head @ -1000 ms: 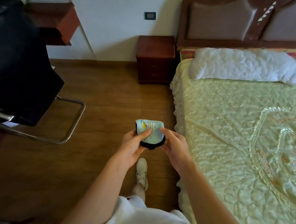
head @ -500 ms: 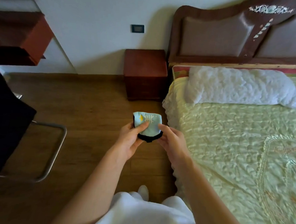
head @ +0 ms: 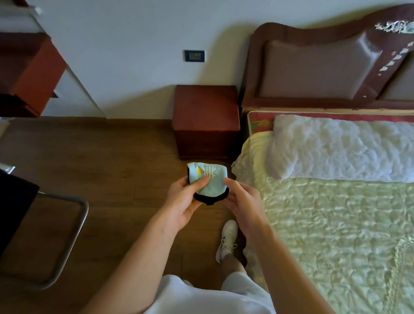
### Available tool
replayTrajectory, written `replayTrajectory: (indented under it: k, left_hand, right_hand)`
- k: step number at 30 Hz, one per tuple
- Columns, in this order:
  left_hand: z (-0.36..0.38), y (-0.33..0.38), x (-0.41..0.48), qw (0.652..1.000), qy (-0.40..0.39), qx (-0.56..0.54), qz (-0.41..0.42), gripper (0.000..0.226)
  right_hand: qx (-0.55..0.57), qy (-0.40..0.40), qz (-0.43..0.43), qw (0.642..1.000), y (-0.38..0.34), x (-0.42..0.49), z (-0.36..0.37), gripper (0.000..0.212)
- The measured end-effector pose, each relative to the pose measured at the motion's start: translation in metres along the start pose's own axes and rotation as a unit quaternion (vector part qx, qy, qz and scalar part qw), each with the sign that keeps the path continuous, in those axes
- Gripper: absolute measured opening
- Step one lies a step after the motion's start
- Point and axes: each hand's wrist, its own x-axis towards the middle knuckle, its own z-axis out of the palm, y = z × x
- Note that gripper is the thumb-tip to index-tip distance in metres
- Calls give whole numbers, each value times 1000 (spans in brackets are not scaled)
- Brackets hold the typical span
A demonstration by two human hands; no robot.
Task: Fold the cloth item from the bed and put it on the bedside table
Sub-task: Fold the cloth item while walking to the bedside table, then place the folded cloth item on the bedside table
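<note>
A small folded cloth (head: 212, 181), light blue with a white fishbone print, a yellow mark and a black edge, is held over the wooden floor beside the bed. My left hand (head: 183, 203) grips its left side, thumb on top. My right hand (head: 243, 200) holds its right edge with the fingertips. The dark red wooden bedside table (head: 205, 108) stands ahead against the wall, its top bare, a short way beyond the cloth. The bed (head: 341, 236) with a pale green quilted cover lies to my right.
A white pillow (head: 345, 147) lies at the head of the bed under a brown padded headboard (head: 325, 67). A metal-framed chair (head: 63, 233) with dark fabric stands at the left. A wooden shelf unit (head: 25, 75) hangs at upper left. My white shoe (head: 227, 239) is on the floor.
I have walked forward along the bed; the bedside table is now closer and larger in view. Both hands still hold the folded cloth the same way.
</note>
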Motion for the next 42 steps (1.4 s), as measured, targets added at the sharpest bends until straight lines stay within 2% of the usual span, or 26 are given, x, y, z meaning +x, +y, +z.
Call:
replayTrajectory:
  k: [8, 14, 21, 32, 37, 42]
  left_hand:
    - [72, 104, 116, 999, 36, -4, 32, 24]
    - [108, 158, 175, 998, 42, -30, 46, 22]
    - [116, 202, 241, 995, 59, -64, 39, 25]
    - [104, 310, 388, 998, 22, -58, 7, 30]
    - [99, 369, 449, 999, -3, -45, 1, 25]
    - [98, 407, 493, 999, -18, -45, -4, 27]
  right_hand:
    - [-25, -22, -22, 999, -97, 164, -2, 30]
    - [-11, -54, -11, 998, -154, 241, 6, 30]
    - [-44, -55, 12, 997, -178, 322, 24, 48]
    - [-71, -22, 18, 997, -228, 469, 90, 52]
    - [-48, 0, 13, 999, -261, 530, 128, 36]
    - [-56, 15, 17, 998, -284, 569, 152, 32]
